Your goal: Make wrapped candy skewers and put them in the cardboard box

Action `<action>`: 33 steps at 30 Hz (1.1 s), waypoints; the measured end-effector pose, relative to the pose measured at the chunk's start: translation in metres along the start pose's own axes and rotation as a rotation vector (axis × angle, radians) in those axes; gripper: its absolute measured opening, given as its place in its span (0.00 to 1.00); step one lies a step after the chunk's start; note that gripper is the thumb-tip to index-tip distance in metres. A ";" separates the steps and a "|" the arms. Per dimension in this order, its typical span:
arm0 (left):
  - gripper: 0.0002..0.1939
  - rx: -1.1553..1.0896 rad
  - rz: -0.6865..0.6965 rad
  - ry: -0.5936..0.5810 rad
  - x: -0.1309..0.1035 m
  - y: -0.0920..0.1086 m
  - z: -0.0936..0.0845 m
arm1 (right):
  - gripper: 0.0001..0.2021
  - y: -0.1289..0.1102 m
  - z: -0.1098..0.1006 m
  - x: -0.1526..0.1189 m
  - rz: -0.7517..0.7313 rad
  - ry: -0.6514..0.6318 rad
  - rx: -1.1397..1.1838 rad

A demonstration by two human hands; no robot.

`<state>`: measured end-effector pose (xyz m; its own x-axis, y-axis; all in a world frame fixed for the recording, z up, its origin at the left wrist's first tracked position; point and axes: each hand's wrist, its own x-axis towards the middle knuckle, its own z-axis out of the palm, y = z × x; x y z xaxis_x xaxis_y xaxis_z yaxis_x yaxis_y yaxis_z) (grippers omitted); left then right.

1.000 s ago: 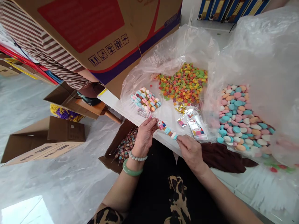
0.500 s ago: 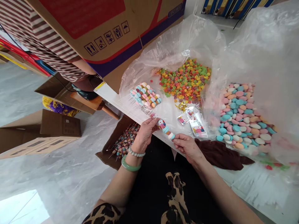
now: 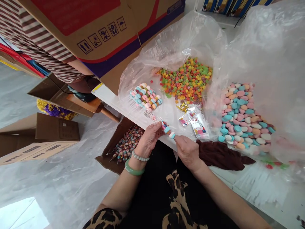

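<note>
My left hand (image 3: pixel 152 135), with a bead bracelet and a green bangle at the wrist, pinches the upper end of a candy skewer (image 3: pixel 170 132). Blue, orange-brown and white pieces show along it, and a printed clear wrapper is at its upper end. My right hand (image 3: pixel 187 151) is closed at the skewer's lower end; its fingertips hide what they grip. Just beyond, a stack of similar candy skewers (image 3: pixel 145 96) lies on the table beside a clear printed wrapper (image 3: pixel 150 115).
Ring candies (image 3: pixel 186 79) and pastel candies (image 3: pixel 235 117) lie on plastic sheeting. Printed packets (image 3: pixel 199 124), gold ties (image 3: pixel 183 107) and a brown cloth (image 3: pixel 220 155) are nearby. Below the table edge, an open box (image 3: pixel 108 149) holds finished-looking skewers. A large carton (image 3: pixel 107 35) stands beside a person in stripes.
My right hand has curled tighter and turned at the skewer's lower end. The skewer shows less of its wrapper print between my hands. The whole view has shifted slightly.
</note>
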<state>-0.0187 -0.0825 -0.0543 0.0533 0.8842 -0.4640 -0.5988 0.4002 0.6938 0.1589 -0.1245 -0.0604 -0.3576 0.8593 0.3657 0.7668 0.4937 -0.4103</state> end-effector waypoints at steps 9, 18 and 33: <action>0.17 -0.132 0.127 -0.041 0.004 0.000 -0.009 | 0.08 0.004 0.000 0.016 0.892 -0.366 1.233; 0.18 -0.183 0.035 -0.074 -0.003 -0.016 0.004 | 0.12 0.013 0.005 0.015 1.174 -0.713 1.862; 0.19 0.093 0.069 0.113 -0.018 -0.008 0.015 | 0.11 -0.005 0.004 0.004 0.186 -0.056 0.195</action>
<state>-0.0029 -0.0976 -0.0430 -0.0792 0.8798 -0.4687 -0.5210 0.3643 0.7719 0.1518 -0.1229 -0.0602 -0.2534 0.9408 0.2251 0.7067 0.3389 -0.6211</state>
